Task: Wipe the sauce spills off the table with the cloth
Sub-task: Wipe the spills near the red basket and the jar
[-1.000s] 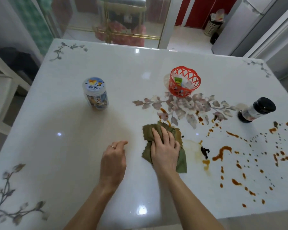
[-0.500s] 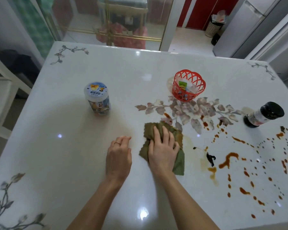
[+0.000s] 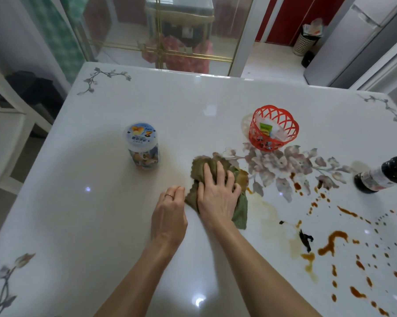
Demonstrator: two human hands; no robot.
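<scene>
A crumpled olive-green cloth [image 3: 241, 213] lies on the white table [image 3: 101, 225], stained brown in places. My right hand [image 3: 217, 193] presses flat on top of it with fingers spread. My left hand [image 3: 170, 213] rests on the table just left of the cloth, its fingers loosely curled and its fingertips touching the cloth's edge. Brown sauce spills [image 3: 332, 242] in streaks and many drops cover the table to the right of the cloth. A pale smeared patch [image 3: 268, 213] lies between the cloth and the spills.
A clear jar with a blue lid [image 3: 142, 145] stands to the left behind the cloth. A red plastic basket [image 3: 273, 128] sits behind it on the flower print. A dark sauce bottle [image 3: 382, 176] stands at the right edge.
My right hand has slid the cloth left and away from me, bunching it up. My left hand has moved closer until its fingertips meet the cloth.
</scene>
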